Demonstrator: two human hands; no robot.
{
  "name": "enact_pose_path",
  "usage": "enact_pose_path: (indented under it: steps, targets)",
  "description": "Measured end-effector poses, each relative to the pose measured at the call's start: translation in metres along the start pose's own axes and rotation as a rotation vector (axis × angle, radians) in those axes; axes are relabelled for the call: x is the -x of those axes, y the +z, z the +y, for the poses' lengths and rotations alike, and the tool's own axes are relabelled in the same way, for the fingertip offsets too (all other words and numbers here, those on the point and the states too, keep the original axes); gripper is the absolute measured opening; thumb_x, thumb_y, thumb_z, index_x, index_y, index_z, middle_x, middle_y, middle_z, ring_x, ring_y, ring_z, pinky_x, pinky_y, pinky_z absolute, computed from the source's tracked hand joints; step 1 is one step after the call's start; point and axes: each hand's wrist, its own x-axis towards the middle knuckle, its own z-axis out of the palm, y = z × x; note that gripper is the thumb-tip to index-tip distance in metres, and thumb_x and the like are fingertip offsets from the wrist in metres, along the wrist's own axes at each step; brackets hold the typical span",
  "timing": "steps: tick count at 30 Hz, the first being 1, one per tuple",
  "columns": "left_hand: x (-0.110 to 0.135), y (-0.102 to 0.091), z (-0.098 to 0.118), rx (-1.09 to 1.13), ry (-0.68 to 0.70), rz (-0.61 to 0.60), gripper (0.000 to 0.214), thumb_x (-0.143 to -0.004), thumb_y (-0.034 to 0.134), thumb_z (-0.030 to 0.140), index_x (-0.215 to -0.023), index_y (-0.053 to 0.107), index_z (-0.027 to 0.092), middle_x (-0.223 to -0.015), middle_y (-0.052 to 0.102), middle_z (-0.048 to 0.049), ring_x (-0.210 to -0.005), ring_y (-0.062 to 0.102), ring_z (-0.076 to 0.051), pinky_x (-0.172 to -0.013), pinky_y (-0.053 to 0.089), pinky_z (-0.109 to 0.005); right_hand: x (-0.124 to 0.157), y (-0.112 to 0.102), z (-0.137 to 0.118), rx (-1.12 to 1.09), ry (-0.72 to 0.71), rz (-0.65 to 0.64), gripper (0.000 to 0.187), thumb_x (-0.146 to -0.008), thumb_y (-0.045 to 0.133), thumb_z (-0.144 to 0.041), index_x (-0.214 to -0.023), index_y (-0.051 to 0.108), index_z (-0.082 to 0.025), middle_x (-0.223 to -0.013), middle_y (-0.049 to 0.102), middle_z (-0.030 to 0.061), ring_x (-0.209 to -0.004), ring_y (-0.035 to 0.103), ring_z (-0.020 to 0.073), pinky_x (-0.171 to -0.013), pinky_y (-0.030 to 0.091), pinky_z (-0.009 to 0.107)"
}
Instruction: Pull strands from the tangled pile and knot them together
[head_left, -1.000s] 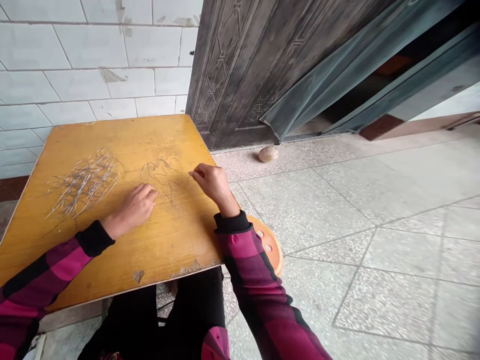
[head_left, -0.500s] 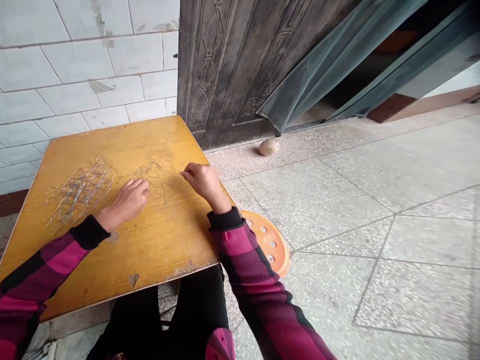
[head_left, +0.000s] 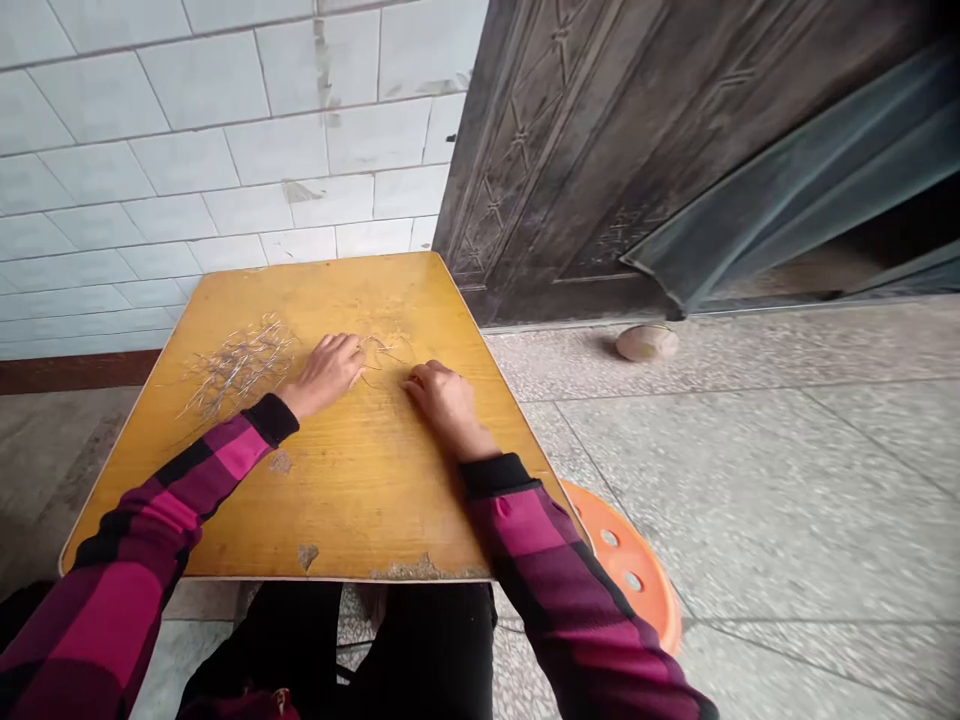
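A worn yellow wooden table [head_left: 360,490] stands in front of me. A loose pile of thin silvery wires [head_left: 236,368] lies on its far left part. A smaller tangle of bent wires [head_left: 384,351] lies near the middle. My left hand [head_left: 328,371] rests on the table with its fingers curled against that small tangle. My right hand [head_left: 442,400] lies just to the right of it, fingers closed in a pinch on the tabletop. What it pinches is too thin to make out. Both arms wear magenta and black checked sleeves.
An orange plastic stool [head_left: 626,570] with holes stands at the table's right front corner. A round stone [head_left: 646,342] lies on the tiled floor by a dark metal door [head_left: 600,170]. A white tiled wall [head_left: 187,160] is behind the table.
The view has swung left. My right hand has come nearer to me and down onto the table. My left hand has reached up to the small wire tangle.
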Motion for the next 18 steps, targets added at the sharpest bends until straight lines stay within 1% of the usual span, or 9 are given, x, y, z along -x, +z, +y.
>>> enact_pose_path:
  steps: [2, 3, 7, 9, 10, 12, 14, 16, 18]
  targets:
    - [0.020, -0.006, -0.009, 0.083, -0.080, 0.030, 0.012, -0.086, 0.057, 0.019, -0.091, 0.066, 0.013, -0.104, 0.062, -0.0122, -0.096, 0.056, -0.023, -0.082, 0.043, -0.036, -0.002, 0.002, 0.000, -0.024, 0.018, 0.045, 0.019, -0.089, 0.055, -0.030, -0.095, 0.068, -0.019, -0.096, 0.068, 0.0076, -0.082, 0.063, 0.0193, -0.058, 0.032, 0.026]
    - [0.031, -0.010, -0.018, 0.123, -0.146, 0.039, 0.011, -0.085, 0.058, 0.020, -0.088, 0.067, 0.014, -0.104, 0.062, -0.0119, -0.095, 0.056, -0.022, -0.083, 0.043, -0.036, -0.002, 0.003, 0.001, -0.042, 0.025, 0.073, 0.019, -0.089, 0.055, -0.029, -0.096, 0.069, -0.019, -0.097, 0.068, 0.0074, -0.082, 0.063, 0.0192, -0.058, 0.033, 0.026]
    - [0.083, -0.019, -0.064, 0.253, -0.478, 0.067, 0.010, -0.082, 0.059, 0.018, -0.085, 0.068, 0.016, -0.098, 0.063, -0.0092, -0.091, 0.058, -0.022, -0.082, 0.046, -0.034, -0.001, 0.003, -0.001, -0.107, 0.026, 0.188, 0.021, -0.088, 0.052, -0.024, -0.099, 0.069, -0.017, -0.098, 0.069, 0.0075, -0.079, 0.062, 0.0184, -0.060, 0.034, 0.027]
    - [0.108, -0.020, -0.083, 0.262, -0.652, 0.049, 0.007, -0.079, 0.062, 0.018, -0.079, 0.068, 0.017, -0.089, 0.062, -0.0075, -0.083, 0.058, -0.021, -0.076, 0.046, -0.034, -0.001, 0.003, -0.001, -0.124, 0.011, 0.230, 0.023, -0.088, 0.050, -0.023, -0.097, 0.070, -0.016, -0.095, 0.069, 0.0082, -0.077, 0.062, 0.0182, -0.060, 0.035, 0.027]
    - [0.119, -0.019, -0.089, 0.270, -0.730, 0.050, 0.007, -0.078, 0.062, 0.019, -0.076, 0.069, 0.017, -0.086, 0.061, -0.0066, -0.077, 0.058, -0.020, -0.073, 0.045, -0.033, -0.001, 0.004, -0.002, -0.132, 0.001, 0.245, 0.024, -0.089, 0.049, -0.024, -0.095, 0.070, -0.015, -0.094, 0.069, 0.0085, -0.076, 0.062, 0.0181, -0.060, 0.035, 0.027]
    - [0.135, -0.017, -0.093, 0.280, -0.763, 0.046, 0.008, -0.078, 0.063, 0.022, -0.075, 0.069, 0.017, -0.085, 0.060, -0.0066, -0.069, 0.056, -0.018, -0.070, 0.045, -0.033, -0.001, 0.007, -0.002, -0.147, -0.023, 0.266, 0.025, -0.089, 0.048, -0.024, -0.093, 0.071, -0.015, -0.092, 0.069, 0.0090, -0.074, 0.062, 0.0179, -0.060, 0.036, 0.027]
    - [0.141, -0.015, -0.088, 0.291, -0.749, 0.040, 0.010, -0.078, 0.064, 0.025, -0.076, 0.069, 0.017, -0.085, 0.059, -0.0063, -0.070, 0.056, -0.018, -0.069, 0.045, -0.033, -0.001, 0.010, -0.001, -0.157, -0.044, 0.278, 0.025, -0.088, 0.048, -0.024, -0.091, 0.071, -0.014, -0.091, 0.070, 0.0094, -0.072, 0.061, 0.0177, -0.060, 0.037, 0.027]
    - [0.140, -0.012, -0.077, 0.273, -0.666, 0.007, 0.013, -0.079, 0.063, 0.028, -0.078, 0.069, 0.017, -0.086, 0.058, -0.0064, -0.077, 0.056, -0.019, -0.071, 0.046, -0.033, -0.002, 0.013, 0.000, -0.159, -0.060, 0.289, 0.025, -0.087, 0.048, -0.024, -0.090, 0.071, -0.014, -0.089, 0.070, 0.0098, -0.071, 0.061, 0.0178, -0.060, 0.037, 0.027]
    - [0.135, -0.008, -0.067, 0.199, -0.573, -0.034, 0.012, -0.077, 0.064, 0.027, -0.078, 0.069, 0.016, -0.089, 0.058, -0.0081, -0.085, 0.056, -0.022, -0.075, 0.045, -0.033, -0.002, 0.015, 0.001, -0.156, -0.071, 0.298, 0.025, -0.086, 0.048, -0.023, -0.089, 0.071, -0.014, -0.089, 0.070, 0.0103, -0.071, 0.061, 0.0182, -0.060, 0.038, 0.027]
